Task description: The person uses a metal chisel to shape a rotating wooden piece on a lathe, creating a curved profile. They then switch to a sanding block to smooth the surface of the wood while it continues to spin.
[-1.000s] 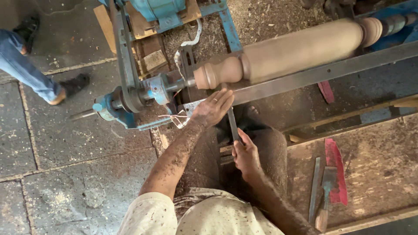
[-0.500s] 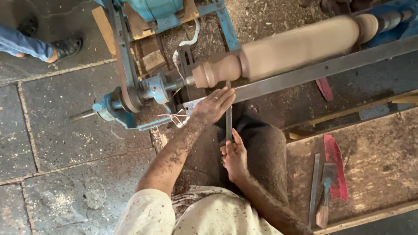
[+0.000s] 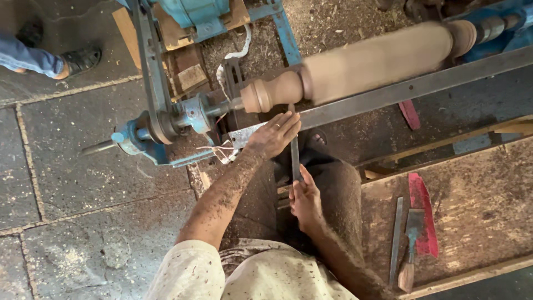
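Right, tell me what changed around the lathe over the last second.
The right hand slid down the long grey metal turning chisel toward the body, gripping lower. The bystander's sandalled foot stepped away to the upper left. The left hand stays on the steel tool rest; the pale wooden spindle stays mounted.

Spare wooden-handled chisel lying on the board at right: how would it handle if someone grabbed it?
The spare chisel looks stiff: a flat metal blade on a short wooden handle. Probably blade-heavy, since metal makes up most of its length. Unlikely to roll, as it lies flat on the dusty board beside a long flat tool. Sawdust there might make the grip a bit slippery.
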